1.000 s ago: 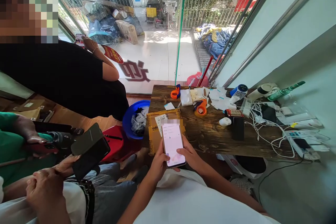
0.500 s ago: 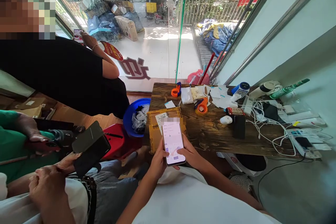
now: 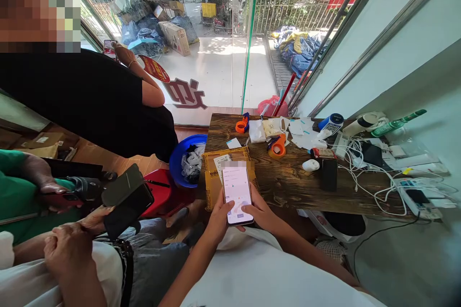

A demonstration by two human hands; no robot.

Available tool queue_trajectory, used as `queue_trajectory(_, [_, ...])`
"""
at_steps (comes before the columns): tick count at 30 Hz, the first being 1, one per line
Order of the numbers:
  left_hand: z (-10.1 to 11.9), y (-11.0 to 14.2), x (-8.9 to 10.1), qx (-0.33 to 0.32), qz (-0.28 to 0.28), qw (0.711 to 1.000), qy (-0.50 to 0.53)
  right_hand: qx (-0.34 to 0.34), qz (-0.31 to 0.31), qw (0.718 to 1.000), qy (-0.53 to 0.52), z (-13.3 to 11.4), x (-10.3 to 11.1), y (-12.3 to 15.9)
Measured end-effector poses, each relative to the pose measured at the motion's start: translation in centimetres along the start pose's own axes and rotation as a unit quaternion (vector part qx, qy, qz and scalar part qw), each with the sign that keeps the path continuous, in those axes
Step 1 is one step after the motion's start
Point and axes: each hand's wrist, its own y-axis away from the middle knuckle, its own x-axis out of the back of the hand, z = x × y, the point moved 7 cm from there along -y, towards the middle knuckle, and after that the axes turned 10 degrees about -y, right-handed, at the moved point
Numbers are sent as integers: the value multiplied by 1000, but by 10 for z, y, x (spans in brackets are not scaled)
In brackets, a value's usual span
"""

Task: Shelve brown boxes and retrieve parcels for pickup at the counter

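Observation:
A smartphone (image 3: pixel 237 194) with a bright, pale screen is held upright in front of my body. My left hand (image 3: pixel 219 216) is closed around its left side, thumb over the lower screen. My right hand (image 3: pixel 261 210) grips the right side, its thumb also on the lower part of the glass. Behind the phone, a cardboard box (image 3: pixel 211 180) with yellow tape edges and a white label (image 3: pixel 220 162) lies on the dark wooden table (image 3: pixel 284 184). The phone hides part of the box.
Orange tape dispensers (image 3: pixel 277 146), a white roll (image 3: pixel 310 165), a black phone (image 3: pixel 328 175) and tangled white cables (image 3: pixel 360 168) lie on the table. A blue basin (image 3: pixel 176 172) stands at its left. Other people stand at left, several holding phones. A glass front (image 3: pixel 223 72) rises behind the table.
My left thumb has shifted slightly up and inward on the screen. Both hands still hold the phone. The view has moved a little.

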Motion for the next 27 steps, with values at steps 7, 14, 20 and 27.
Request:
queue_trajectory(7, [6,0,-2,-1,-1,1000,-13,8,10,1000,27,2,-1,1])
queue_trajectory(14, [8,1,-2,-1,-28,999,18,17,19,1000,14,4,2,-3])
queue_trajectory(20, [2,-2,-1,-12,-52,997,60,-3,24,998,-66,9,8,-4])
queue_trajectory(27, [1,-2,0,-14,-47,997,59,-3,13,998,-63,11,8,-5])
